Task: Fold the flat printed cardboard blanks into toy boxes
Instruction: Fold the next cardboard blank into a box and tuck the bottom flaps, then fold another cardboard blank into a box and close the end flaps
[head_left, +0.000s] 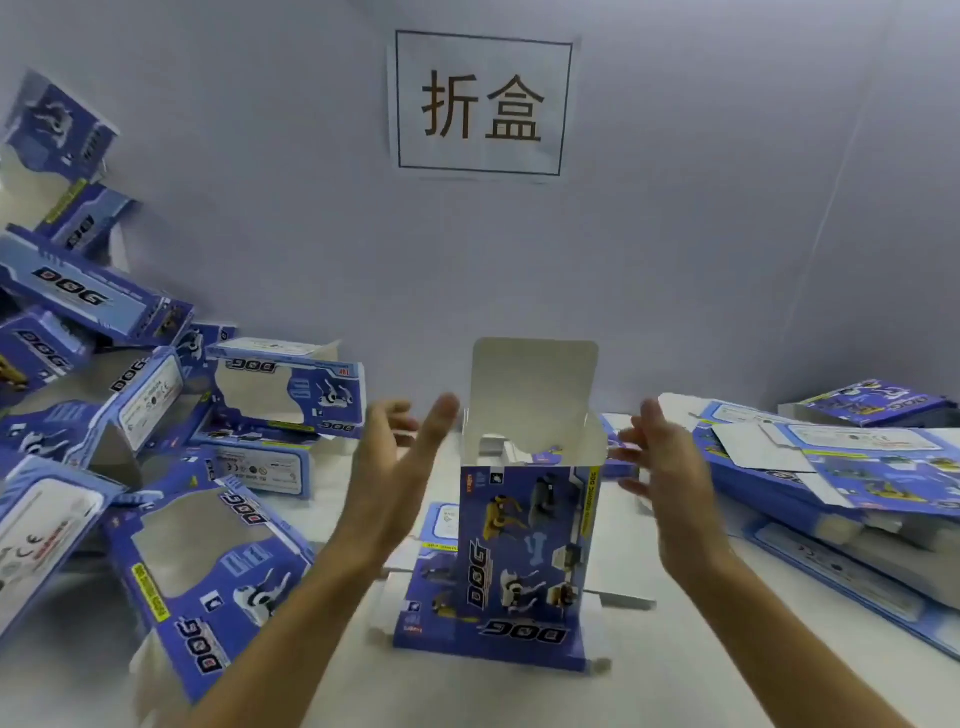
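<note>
Box stands upright on the worktop, top flap raised, between both hands without contact. Left hand and right hand are spread, holding nothing. Print reads "DOG". Folded boxes crowd left; flat blanks lie right. Wall sign reads "折盒".

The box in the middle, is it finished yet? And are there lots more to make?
Many folded boxes are piled on the left. The standing box is formed, but its top flap is still up, with the left hand and right hand open beside it. Flat blanks wait on the right.
</note>
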